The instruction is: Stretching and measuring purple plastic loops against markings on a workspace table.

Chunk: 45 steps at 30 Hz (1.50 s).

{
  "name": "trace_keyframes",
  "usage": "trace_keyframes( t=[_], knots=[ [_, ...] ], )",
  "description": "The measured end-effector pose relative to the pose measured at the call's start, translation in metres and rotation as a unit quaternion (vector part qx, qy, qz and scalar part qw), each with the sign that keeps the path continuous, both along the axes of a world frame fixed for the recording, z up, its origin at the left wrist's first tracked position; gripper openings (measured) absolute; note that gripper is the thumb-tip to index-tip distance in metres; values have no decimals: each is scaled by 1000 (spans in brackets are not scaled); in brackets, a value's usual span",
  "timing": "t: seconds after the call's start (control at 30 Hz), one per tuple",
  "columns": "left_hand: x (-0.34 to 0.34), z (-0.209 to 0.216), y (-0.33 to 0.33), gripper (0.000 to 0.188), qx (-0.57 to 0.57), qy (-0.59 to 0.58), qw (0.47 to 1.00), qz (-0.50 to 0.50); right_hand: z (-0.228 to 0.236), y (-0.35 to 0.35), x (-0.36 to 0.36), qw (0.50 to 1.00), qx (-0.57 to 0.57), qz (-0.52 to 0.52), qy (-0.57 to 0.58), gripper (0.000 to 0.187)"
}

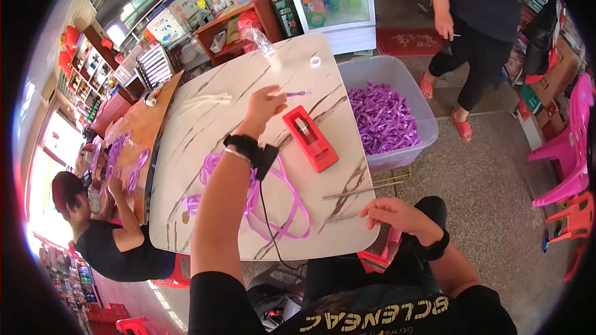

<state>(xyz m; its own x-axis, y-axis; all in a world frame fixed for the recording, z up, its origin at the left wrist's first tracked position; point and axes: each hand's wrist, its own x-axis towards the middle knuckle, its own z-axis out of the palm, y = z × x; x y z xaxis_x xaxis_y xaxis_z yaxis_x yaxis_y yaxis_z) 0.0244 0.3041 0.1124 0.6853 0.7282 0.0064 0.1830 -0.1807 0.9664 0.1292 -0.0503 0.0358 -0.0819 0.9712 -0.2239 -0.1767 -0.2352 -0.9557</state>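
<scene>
From the head view, your left hand reaches out over the marbled tabletop, its fingertips at a short purple ribbon piece; you cannot tell whether that grip has closed on it. Just below lies a red dispenser, and loose purple ribbon trails and loops around your left forearm. Your right hand is by the near right edge, fingers loosely bent, near a thin rod; whether its grip holds anything is unclear. Beyond the right edge, a clear bin holds many purple pieces.
</scene>
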Motion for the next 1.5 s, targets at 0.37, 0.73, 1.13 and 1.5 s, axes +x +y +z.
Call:
trace_keyframes(
  t=[0.37, 0.73, 1.13, 1.5],
  knots=[
    [-93, -6, -71, 20, 152, 258, 929, -215, 25, -9, -4, 1000, -16, -13, -22, 19],
    [-139, -38, -66, 21, 355, 257, 899, -8, 32, -29, -19, 999, 15, -7, -49, 18],
    [-103, -57, -33, 23, 335, 394, 855, 36, 34, -45, -20, 999, 12, -22, -47, 18],
    [-96, 95, -157, 14, -83, 20, 973, -213, 54, -33, -9, 984, 103, -129, -67, 23]
  ],
)
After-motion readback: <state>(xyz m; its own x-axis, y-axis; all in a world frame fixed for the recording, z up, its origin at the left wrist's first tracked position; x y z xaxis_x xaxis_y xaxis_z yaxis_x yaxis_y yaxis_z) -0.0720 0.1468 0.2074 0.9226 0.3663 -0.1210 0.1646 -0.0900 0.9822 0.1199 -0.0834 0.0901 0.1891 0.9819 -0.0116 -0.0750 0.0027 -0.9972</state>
